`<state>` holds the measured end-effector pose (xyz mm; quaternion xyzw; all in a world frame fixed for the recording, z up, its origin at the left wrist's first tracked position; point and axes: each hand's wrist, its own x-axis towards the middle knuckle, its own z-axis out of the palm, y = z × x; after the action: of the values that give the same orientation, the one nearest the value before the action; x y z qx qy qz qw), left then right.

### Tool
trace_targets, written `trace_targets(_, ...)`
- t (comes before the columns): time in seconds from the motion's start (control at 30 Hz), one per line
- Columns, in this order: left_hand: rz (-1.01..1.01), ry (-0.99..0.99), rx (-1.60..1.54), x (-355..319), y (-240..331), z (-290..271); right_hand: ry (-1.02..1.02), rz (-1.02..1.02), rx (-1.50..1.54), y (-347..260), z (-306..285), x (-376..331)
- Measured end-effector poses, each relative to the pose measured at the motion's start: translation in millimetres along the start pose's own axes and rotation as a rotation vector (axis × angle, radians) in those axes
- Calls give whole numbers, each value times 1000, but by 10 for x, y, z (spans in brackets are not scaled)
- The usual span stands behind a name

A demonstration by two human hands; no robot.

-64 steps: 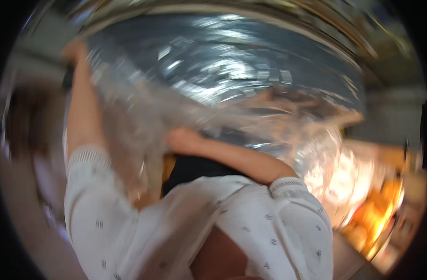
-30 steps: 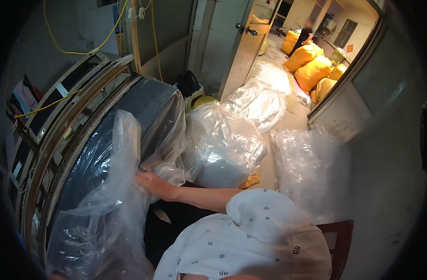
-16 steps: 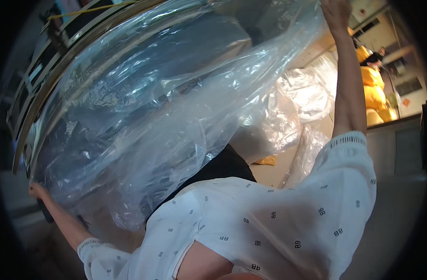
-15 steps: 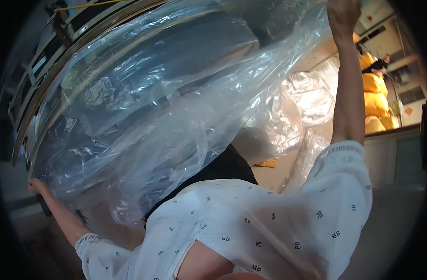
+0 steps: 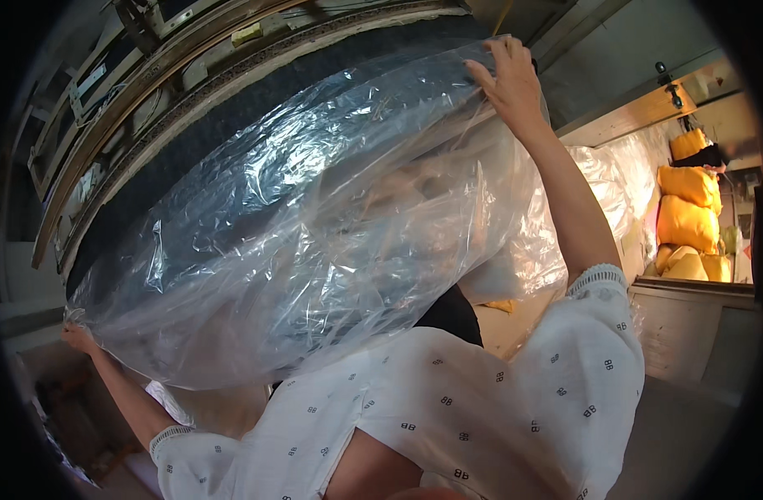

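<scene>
Head view: the white top (image 5: 448, 392) of the wearer, patterned with small dark marks, occupied the lower centre, with 1 ribbed cuff on each forearm. Just beyond its hem, black fabric (image 5: 455, 321) showed beneath the lower edge of the clear plastic sheet (image 5: 315, 225). The sheet lay wrinkled and glossy across the centre, spanning the space between the 2 hands and overlapping the near part of the dark surface (image 5: 135, 200).

The left hand (image 5: 80, 337) was positioned at the sheet's left corner. Its grip was closed, with gathered film between the fingers. The right hand (image 5: 515, 83) was positioned at the sheet's upper right edge, palm side down. Its grip was partly open: the thumb stood apart from the extended fingers, which touched the film. Whether these fingers also pinched the film could not be determined.

To the right of the sheet, a small orange-yellow piece (image 5: 500, 306) lay on the floor near a heap of clear plastic (image 5: 535, 242), which was partly hidden by the right forearm. Along the far side of the dark surface ran a curved wooden rail (image 5: 119, 125); a small yellowish block (image 5: 246, 34) was located just beside it. At the upper right was a door handle (image 5: 669, 85). Farther off, bulging yellow sacks (image 5: 688, 225) were stacked in a lit area, with 1 person in dark clothing (image 5: 708, 157) near them.
</scene>
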<state>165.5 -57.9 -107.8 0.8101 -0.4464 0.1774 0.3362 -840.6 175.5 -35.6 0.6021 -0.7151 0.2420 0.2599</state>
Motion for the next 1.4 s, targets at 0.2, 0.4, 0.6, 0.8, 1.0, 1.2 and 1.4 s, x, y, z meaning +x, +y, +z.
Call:
trace_targets(0.2,-28,12,-109,-384,340,-147,6,-78,-123,-52,155,291)
trace_targets(0.4,-58,86,-202,-534,634,-195,-139,160,525,200,192,232)
trace_targets(0.6,-219,-40,-551,-376,314,-320,-330,281,430,108,275,23)
trace_targets(0.8,-225,68,-657,-487,155,-873,-316,146,401,145,298,79)
trace_targets(1.0,-310,-150,-920,-1099,162,-1497,-400,140,585,286,387,99)
trace_targets(1.2,-453,-289,-948,-1113,71,-1567,-559,328,996,347,310,515)
trace_targets(1.4,-602,-129,-1150,-328,978,-1060,142,421,1220,541,-106,1233)
